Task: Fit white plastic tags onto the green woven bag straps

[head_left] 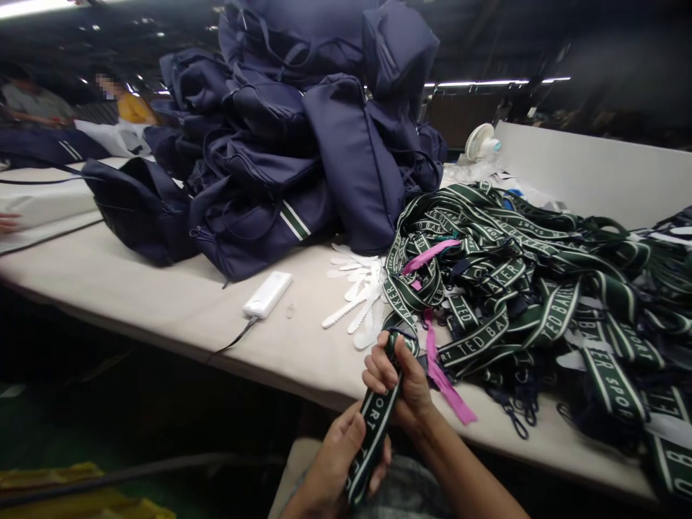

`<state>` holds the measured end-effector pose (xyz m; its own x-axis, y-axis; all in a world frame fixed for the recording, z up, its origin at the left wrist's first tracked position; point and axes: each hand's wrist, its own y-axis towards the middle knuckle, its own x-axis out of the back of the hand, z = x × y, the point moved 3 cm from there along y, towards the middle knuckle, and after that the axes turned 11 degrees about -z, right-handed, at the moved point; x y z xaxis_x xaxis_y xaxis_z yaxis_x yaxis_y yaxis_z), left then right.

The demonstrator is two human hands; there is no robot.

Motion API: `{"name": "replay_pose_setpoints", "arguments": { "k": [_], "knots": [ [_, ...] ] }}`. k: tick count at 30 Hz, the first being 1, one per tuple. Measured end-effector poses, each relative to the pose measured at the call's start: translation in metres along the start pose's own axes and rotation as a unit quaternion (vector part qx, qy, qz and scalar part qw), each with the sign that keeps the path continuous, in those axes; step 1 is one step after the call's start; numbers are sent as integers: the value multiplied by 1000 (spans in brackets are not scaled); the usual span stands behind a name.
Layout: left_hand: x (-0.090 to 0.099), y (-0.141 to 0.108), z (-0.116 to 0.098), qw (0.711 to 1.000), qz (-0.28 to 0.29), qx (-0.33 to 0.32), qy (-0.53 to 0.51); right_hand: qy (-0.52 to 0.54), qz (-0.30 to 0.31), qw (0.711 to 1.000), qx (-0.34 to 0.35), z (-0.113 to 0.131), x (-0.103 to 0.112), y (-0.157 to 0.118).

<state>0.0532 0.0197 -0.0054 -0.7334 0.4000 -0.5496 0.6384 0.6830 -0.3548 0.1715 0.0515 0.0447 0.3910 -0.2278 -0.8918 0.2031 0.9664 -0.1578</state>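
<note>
A dark green woven strap [373, 425] with white stripes and white lettering runs between both my hands at the table's near edge. My left hand [338, 465] grips its lower end, low in the view. My right hand [400, 386] pinches it higher up, where it leads into a big tangled heap of the same green straps [530, 288] spread over the right half of the table. Pink ribbon strips [446, 382] lie among the straps right beside my right hand.
A tall pile of navy bags [303, 130] fills the table's middle. A white power bank [267, 294] with a black cable and several white plastic ties [357, 295] lie in front. A small fan [480, 141] stands behind. People sit far left.
</note>
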Motion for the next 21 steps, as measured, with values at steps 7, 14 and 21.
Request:
{"name": "replay_pose_setpoints", "arguments": {
  "k": [7,14,21],
  "knots": [
    [37,-14,-31,965,-156,-91,189,-244,-44,969,6,20,7,36],
    [56,-34,-50,919,-300,-140,215,-789,-21,537,296,101,6,135],
    [61,-31,-44,923,-306,-164,166,-907,138,361,165,80,31,175]
  ]
}}
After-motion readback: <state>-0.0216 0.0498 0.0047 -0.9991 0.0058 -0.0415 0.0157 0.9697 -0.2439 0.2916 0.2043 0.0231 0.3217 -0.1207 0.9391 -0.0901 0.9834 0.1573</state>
